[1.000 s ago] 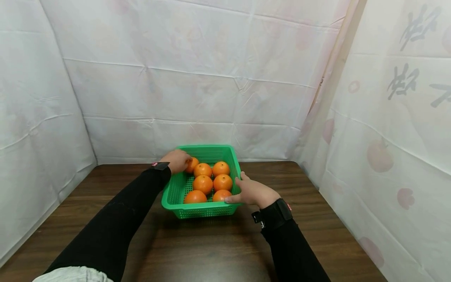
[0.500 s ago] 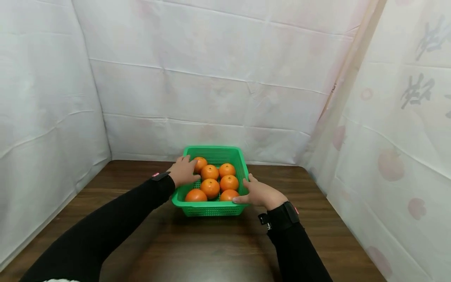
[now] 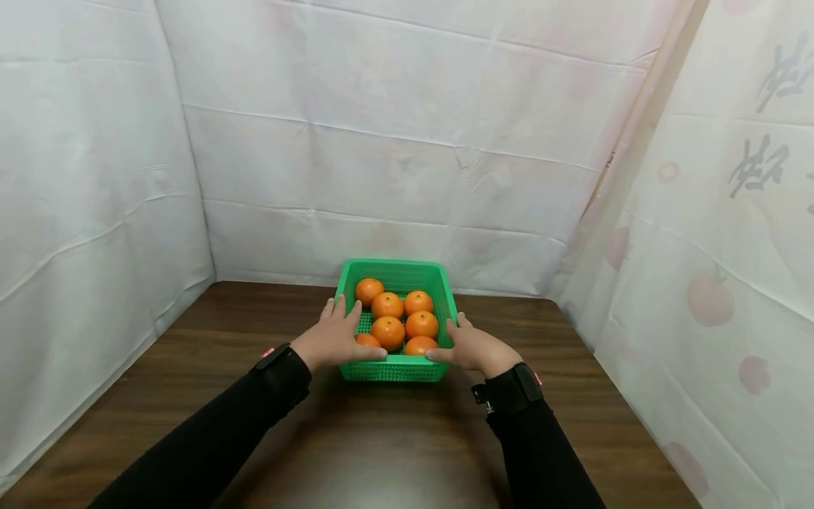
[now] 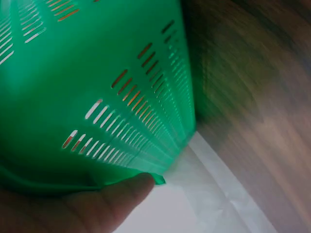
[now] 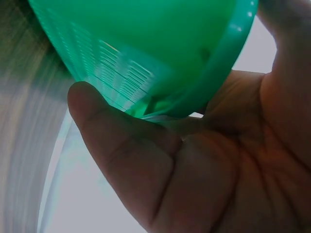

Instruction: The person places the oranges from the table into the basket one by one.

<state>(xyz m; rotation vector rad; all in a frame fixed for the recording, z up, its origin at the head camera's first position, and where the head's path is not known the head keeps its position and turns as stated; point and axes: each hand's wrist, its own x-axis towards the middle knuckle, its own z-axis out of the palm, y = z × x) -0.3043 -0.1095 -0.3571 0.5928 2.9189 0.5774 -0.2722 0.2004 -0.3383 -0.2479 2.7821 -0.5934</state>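
In the head view a green plastic basket [image 3: 396, 268] with slotted sides stands on the table and holds several oranges [image 3: 387, 332]. My left hand [image 3: 333, 338] is at the basket's near left corner, fingers spread and thumb lying across the front rim beside an orange. One of its fingers touches the rim from outside in the left wrist view. My right hand [image 3: 477, 350] grips the near right corner, thumb over the rim. Seen from the right wrist, a finger runs along the basket's outer side under the rim. The near left orange is partly hidden by my left hand.
The dark wood table [image 3: 381, 438] extends in front of the basket and to both sides. White cloth [image 3: 381, 141] hangs behind it, with further cloth on the left and a printed sheet [image 3: 712, 297] on the right.
My left hand has let go of the far left orange, come out of the basket and moved down to its near left corner. My right hand stays at the right corner. The head view has shifted slightly.
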